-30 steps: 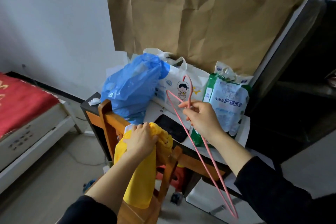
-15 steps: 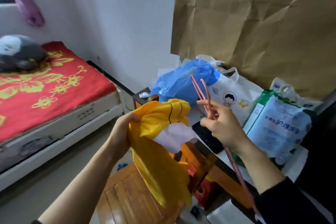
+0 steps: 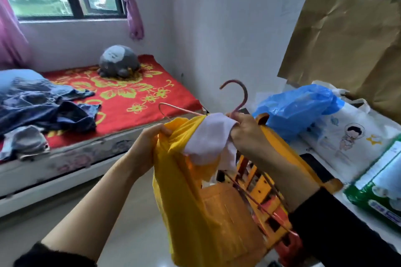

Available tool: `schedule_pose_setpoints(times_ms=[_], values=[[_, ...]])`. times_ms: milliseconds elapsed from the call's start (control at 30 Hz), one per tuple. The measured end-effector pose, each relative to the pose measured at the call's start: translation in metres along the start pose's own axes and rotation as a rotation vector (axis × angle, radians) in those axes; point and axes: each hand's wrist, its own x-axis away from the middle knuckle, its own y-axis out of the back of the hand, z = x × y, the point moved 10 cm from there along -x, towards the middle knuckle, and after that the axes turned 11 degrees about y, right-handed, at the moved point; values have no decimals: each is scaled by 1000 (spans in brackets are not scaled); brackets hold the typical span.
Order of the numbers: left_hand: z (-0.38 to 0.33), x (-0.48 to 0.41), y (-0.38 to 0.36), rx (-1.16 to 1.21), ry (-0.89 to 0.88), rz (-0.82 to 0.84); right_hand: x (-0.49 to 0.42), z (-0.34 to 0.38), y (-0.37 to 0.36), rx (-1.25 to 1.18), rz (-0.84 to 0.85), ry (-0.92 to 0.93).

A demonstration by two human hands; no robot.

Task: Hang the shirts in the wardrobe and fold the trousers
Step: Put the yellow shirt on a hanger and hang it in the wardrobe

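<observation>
A yellow shirt [image 3: 191, 206] with a white collar part hangs in front of me. My left hand [image 3: 145, 147] grips its bunched top edge on the left. My right hand [image 3: 245, 134] holds a pink wire hanger [image 3: 238, 97] just under its hook, at the white collar. One hanger arm sticks out to the left above the shirt; the other runs down to the right behind my forearm. Dark blue trousers [image 3: 43, 106] and other clothes lie crumpled on the red bed [image 3: 134, 97] at the left.
An orange wooden chair [image 3: 260, 197] stands right behind the shirt. A table at the right carries a blue plastic bag [image 3: 297, 108], a white printed bag [image 3: 347, 136] and a green pack [image 3: 379, 193]. A grey plush toy [image 3: 119, 60] sits on the bed under the window.
I have turned left, so the bed and window came into view. The shirt came off the chair back and is lifted up. The hanger was turned hook-up and one arm is pushed into the shirt's neck.
</observation>
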Motion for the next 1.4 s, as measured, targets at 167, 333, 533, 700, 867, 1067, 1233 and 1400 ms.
schedule_pose_setpoints(times_ms=[167, 333, 533, 700, 867, 1067, 1233, 1400], values=[[-19, 63, 110, -547, -303, -485, -23, 74, -86, 157, 140, 66], [-18, 163, 150, -465, -578, -651, -31, 111, -175, 271, 282, 71], [15, 183, 192, -801, -268, -918, -24, 165, -261, 278, 433, 220], [11, 204, 237, -882, -200, -1119, -26, 185, -289, 179, 483, 280], [9, 223, 280, -932, -71, -1156, -43, 183, -280, 115, 447, 283], [-13, 243, 316, -616, -182, -1116, -63, 157, -276, 57, 485, 249], [-69, 271, 290, -979, -319, -1389, -83, 148, -272, 0, 483, 259], [-53, 232, 277, -1195, -249, -1041, -101, 129, -263, -193, 441, 150]])
